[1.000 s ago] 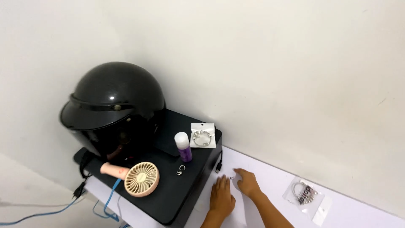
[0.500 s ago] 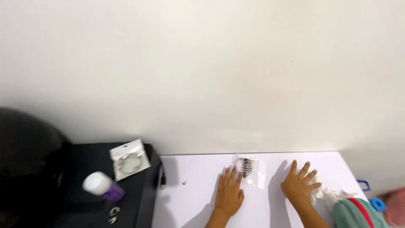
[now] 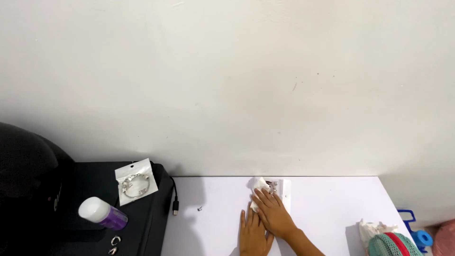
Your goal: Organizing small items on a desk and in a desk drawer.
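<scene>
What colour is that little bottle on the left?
Purple bottle with a white cap, seen in the head view.
</scene>
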